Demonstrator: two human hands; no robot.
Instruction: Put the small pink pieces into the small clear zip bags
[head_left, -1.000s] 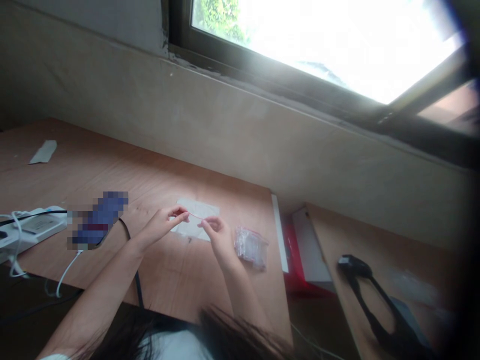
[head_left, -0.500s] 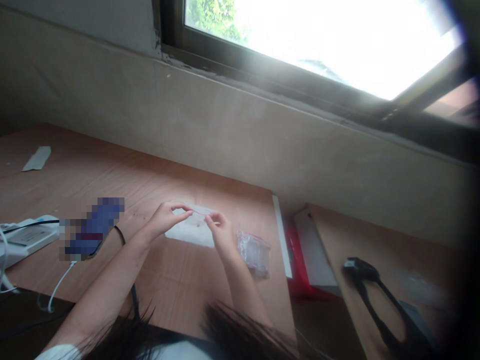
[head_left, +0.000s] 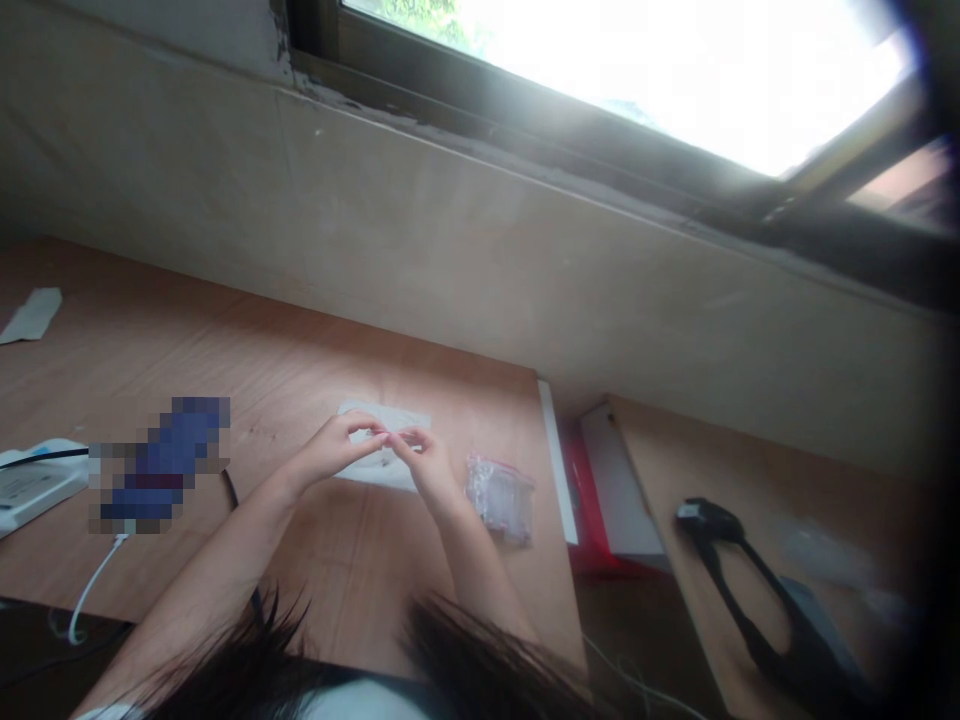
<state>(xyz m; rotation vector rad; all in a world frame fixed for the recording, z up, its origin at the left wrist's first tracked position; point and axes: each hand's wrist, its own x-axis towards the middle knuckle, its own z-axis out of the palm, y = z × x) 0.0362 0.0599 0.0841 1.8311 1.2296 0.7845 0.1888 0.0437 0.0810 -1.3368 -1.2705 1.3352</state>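
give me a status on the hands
Left hand, right hand: fingertips meeting, pinched item too fine to tell. Over white sheet. Clear zip bag beside right hand.

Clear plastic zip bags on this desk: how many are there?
1: a clear red-sealed plastic zip bag on the light wooden desk, beside the right hand. More could be hidden.

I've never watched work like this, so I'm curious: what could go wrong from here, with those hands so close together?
The left hand and right hand meet at the fingertips above a white sheet, holding something too fine to make out, so it might slip and be hard to find. The clear bag lies close beside the right hand and could get knocked. Hair hanging at the bottom of the view might fall across the hands.
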